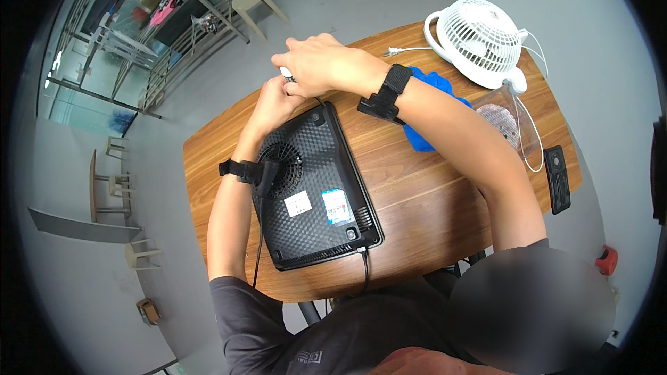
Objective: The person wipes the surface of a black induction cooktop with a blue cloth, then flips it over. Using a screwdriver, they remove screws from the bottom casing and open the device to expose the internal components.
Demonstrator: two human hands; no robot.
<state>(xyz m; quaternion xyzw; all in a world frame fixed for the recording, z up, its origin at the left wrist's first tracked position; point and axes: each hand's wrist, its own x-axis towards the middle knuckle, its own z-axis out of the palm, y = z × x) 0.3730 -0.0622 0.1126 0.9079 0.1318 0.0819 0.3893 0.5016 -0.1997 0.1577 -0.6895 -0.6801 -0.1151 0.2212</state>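
A flat black appliance (313, 160), probably an induction cooker, lies underside up on the wooden table, with a round fan grille and two labels showing. My two hands meet just beyond its far edge. My right hand (313, 62) is closed around a small white item (286, 73) with a dark part; its kind is not clear. Below it, my left hand (276, 103) has its fingers pinched together, and what they hold is hidden. A thin black cable comes out from the appliance's far edge near my hands. Another black cable (367, 271) leaves its near edge.
A white fan (479, 38) lies at the far right of the table (417, 201), its plug (393, 51) beside my right forearm. Under that forearm is a blue cloth (420, 140). Further right are a clear bag (529, 132) with a round perforated piece and a black flat object (556, 179).
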